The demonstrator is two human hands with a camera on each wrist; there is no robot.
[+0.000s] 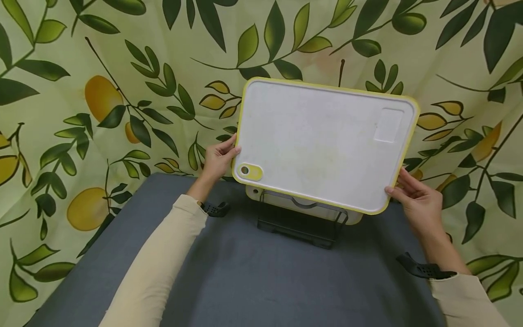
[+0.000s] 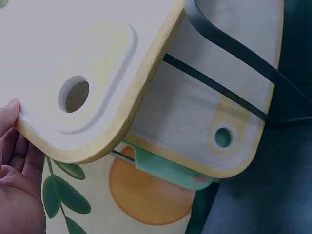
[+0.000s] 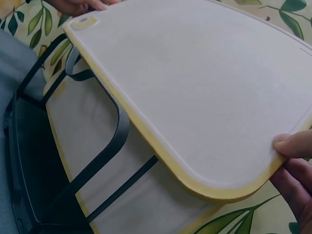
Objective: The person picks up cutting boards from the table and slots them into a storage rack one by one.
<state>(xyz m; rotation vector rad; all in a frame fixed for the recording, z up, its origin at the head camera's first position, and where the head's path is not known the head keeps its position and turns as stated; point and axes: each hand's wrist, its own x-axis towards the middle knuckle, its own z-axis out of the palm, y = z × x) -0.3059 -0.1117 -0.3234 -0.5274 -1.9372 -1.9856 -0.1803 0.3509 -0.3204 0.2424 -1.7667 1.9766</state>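
A white cutting board point(image 1: 323, 145) with a yellow rim, a grip hole and a juice groove is held up tilted, broad face toward me. My left hand point(image 1: 217, 160) pinches its left edge, thumb on the front face. Lower on the opposite side, my right hand point(image 1: 420, 200) grips the right edge, thumb in front and fingers behind. Beneath and behind the raised board, a black wire rack point(image 1: 295, 223) stands on the table. A second white board with a yellow rim point(image 2: 165, 109) stands in the rack. Behind that, the left wrist view shows part of a green board point(image 2: 170, 171).
The table point(image 1: 269, 281) has a dark grey-blue cover. Close behind it hangs a cloth point(image 1: 159, 27) printed with leaves and yellow fruit. The rack's bent wire dividers point(image 3: 117, 131) rise just below the held board's lower edge.
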